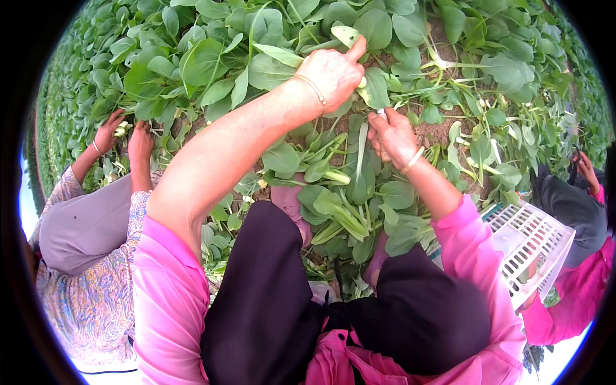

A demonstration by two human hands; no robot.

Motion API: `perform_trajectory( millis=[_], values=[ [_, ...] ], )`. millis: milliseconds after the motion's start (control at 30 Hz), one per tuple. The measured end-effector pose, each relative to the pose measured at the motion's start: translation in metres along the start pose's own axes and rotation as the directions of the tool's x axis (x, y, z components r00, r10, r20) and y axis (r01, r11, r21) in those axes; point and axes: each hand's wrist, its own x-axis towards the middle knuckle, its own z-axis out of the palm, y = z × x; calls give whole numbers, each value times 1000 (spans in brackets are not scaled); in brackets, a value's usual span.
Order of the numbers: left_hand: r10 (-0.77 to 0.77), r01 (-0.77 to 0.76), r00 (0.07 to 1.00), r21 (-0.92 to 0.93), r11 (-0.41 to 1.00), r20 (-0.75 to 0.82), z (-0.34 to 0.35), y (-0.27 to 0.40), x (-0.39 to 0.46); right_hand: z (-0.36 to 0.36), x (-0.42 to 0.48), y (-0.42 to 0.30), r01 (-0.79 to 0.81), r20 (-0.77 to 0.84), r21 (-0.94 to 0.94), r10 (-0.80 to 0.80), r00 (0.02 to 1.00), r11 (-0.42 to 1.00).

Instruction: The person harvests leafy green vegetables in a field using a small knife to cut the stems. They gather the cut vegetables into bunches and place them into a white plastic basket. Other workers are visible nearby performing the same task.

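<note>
Over the row of leafy greens, my left hand (333,77) is closed around part of a green plant, its index finger stretched out against a pale leaf (345,34). Lower and to the right, my right hand (393,134) grips a small tool; only a bit of its metal (381,112) shows, so its kind is unclear. A green leaf (374,89) lies between the two hands. Cut leafy greens with pale stems (349,219) are piled on the ground between my knees, below my hands.
A white slatted plastic crate (529,240) stands tilted beside my right arm. At the left a co-worker's hands (140,144) reach into the plants; another co-worker (572,216) crouches at the far right. Loose leaves and stems (486,163) litter the soil at right.
</note>
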Motion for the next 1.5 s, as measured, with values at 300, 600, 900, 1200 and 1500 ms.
perform_trajectory(
  millis=[300, 600, 900, 1200, 1500],
  values=[
    [-86, 82, 994, 67, 994, 65, 33, -7, -56, 6, 31, 3, 112, 23, -255, -109, 994, 961],
    [-169, 177, 981, -87, 980, 98, 52, -21, -64, 19, 48, 2, 220, -36, -580, -295, 955, 785],
    [-148, 163, 983, -138, 977, 110, 55, -25, -66, 19, 62, -4, 59, 2, -656, -77, 997, 752],
    [-219, 207, 976, -251, 946, -17, 32, -4, -96, 9, 47, -2, -82, 82, -201, 100, 992, 976],
    [-95, -8, 946, -316, 949, -309, 12, 19, -122, 13, 3, -23, -121, 257, 652, -68, 964, 749]
  ],
)
